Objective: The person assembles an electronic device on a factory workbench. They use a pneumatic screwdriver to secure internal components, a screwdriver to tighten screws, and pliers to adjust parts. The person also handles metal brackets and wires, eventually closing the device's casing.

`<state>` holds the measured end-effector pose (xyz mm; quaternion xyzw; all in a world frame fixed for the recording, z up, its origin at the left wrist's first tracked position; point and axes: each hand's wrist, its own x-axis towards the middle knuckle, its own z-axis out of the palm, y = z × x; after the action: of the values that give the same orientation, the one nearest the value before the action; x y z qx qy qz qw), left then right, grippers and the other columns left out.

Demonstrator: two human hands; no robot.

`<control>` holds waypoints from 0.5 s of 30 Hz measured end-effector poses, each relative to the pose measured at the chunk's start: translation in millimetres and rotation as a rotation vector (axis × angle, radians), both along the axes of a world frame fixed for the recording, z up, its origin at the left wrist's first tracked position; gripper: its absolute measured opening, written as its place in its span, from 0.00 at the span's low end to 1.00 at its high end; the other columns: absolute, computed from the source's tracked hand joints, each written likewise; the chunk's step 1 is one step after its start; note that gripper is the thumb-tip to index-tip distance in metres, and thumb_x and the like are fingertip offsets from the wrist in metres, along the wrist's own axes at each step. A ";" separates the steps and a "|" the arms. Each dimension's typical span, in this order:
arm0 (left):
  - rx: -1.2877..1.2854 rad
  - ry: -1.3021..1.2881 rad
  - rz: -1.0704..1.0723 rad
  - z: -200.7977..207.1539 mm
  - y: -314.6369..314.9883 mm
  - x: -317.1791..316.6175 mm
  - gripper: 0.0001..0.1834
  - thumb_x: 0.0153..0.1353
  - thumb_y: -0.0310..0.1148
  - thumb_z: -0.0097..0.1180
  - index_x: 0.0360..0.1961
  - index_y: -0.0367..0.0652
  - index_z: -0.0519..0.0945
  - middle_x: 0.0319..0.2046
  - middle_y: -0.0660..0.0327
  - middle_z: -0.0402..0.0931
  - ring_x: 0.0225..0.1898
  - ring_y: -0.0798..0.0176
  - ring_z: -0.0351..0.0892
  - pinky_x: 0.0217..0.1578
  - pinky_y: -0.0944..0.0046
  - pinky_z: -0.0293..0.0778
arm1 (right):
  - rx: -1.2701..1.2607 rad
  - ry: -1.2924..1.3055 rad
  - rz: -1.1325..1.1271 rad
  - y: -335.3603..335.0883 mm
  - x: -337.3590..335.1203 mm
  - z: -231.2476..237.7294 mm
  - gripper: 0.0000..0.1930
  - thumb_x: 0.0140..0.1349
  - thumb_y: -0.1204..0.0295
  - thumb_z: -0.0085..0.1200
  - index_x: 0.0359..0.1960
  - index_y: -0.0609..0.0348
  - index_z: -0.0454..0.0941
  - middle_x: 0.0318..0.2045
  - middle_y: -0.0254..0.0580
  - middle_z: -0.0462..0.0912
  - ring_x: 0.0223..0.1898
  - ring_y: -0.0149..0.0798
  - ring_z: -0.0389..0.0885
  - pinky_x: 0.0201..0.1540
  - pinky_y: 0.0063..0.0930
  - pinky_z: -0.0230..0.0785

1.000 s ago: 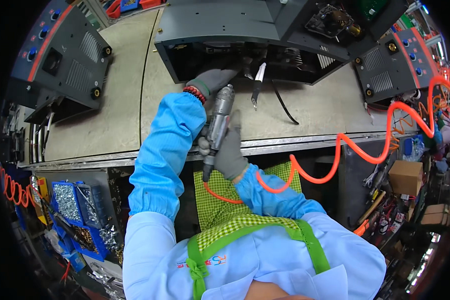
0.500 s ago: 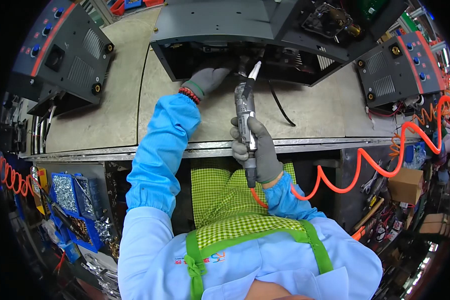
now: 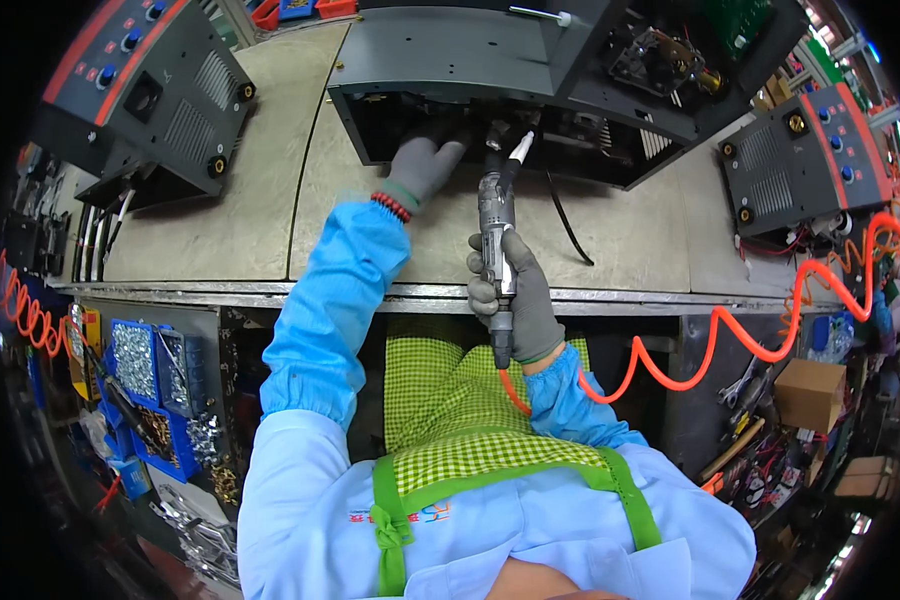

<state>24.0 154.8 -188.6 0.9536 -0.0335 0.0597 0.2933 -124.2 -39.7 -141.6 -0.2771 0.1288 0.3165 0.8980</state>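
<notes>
Dark grey metal forms the housing (image 3: 450,50) across the upper centre of the frame, its near side uncovered and facing a pale workbench (image 3: 230,235). From my remote seat I have the air tool (image 3: 496,240) in the middle of the view, pointing up the frame, its nose at the opening. My right hand (image 3: 535,305), grey-gloved, has its fingers wrapped round the tool's body; an orange coiled hose (image 3: 715,330) runs from the lower end toward the right edge. My left hand (image 3: 422,168), also gloved, reaches into the opening just left of the tool.

I judge the work to be part-way. Components already sit inside the housing, and the tool is up at the opening. What looks unfinished to me: the near side has no cover, a white-sleeved cable (image 3: 521,147) leans out beside the tool's nose, and a black cable (image 3: 570,230) trails onto the bench, right of centre.

Much is hard to make out. My left fingertips vanish into shadow, so I cannot tell whether they grip anything. The tool's tip is lost in the same dark; whether it sits on a fastener, I cannot say. The housing's right part runs out of the top of the frame.
</notes>
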 end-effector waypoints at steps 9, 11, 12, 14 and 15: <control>-0.474 -0.252 -0.070 45.3 24.0 -190.8 0.13 0.62 0.38 0.53 0.33 0.37 0.79 0.36 0.54 0.79 0.39 0.53 0.79 0.42 0.60 0.73 | 0.171 -0.090 0.057 -1.8 -3.2 -8.3 0.24 0.67 0.52 0.47 0.51 0.62 0.67 0.29 0.34 0.71 0.18 0.22 0.64 0.15 0.15 0.59; -0.367 -0.284 -0.074 43.8 43.9 -232.9 0.15 0.62 0.39 0.53 0.30 0.36 0.79 0.38 0.52 0.79 0.41 0.51 0.78 0.44 0.58 0.73 | 0.277 -0.104 0.117 -7.2 8.2 -9.3 0.25 0.67 0.53 0.46 0.51 0.64 0.67 0.30 0.38 0.72 0.18 0.23 0.64 0.14 0.15 0.59; -0.332 -0.281 -0.040 45.3 54.5 -255.5 0.15 0.62 0.39 0.53 0.29 0.36 0.79 0.39 0.51 0.79 0.42 0.51 0.78 0.45 0.57 0.73 | 0.322 -0.079 0.134 -7.7 10.4 -13.2 0.25 0.67 0.53 0.46 0.51 0.66 0.67 0.30 0.39 0.72 0.18 0.24 0.64 0.14 0.15 0.59; -0.266 -0.211 0.104 54.1 77.2 -298.3 0.14 0.61 0.39 0.55 0.32 0.37 0.81 0.42 0.52 0.79 0.44 0.51 0.78 0.46 0.57 0.74 | 0.299 -0.052 0.123 -5.6 10.0 -5.8 0.27 0.67 0.52 0.46 0.50 0.69 0.67 0.30 0.41 0.72 0.18 0.25 0.64 0.14 0.17 0.60; -0.211 -0.230 0.227 63.0 85.6 -318.6 0.13 0.60 0.39 0.55 0.33 0.38 0.81 0.41 0.52 0.79 0.43 0.51 0.78 0.46 0.57 0.74 | 0.274 -0.042 0.120 -3.2 8.8 0.7 0.27 0.67 0.52 0.47 0.51 0.69 0.67 0.31 0.42 0.72 0.18 0.26 0.65 0.14 0.17 0.61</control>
<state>-294.6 240.5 -125.6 0.9020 0.0472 0.2042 0.3773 -115.4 -42.9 -141.0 -0.1658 0.0488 0.3786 0.9093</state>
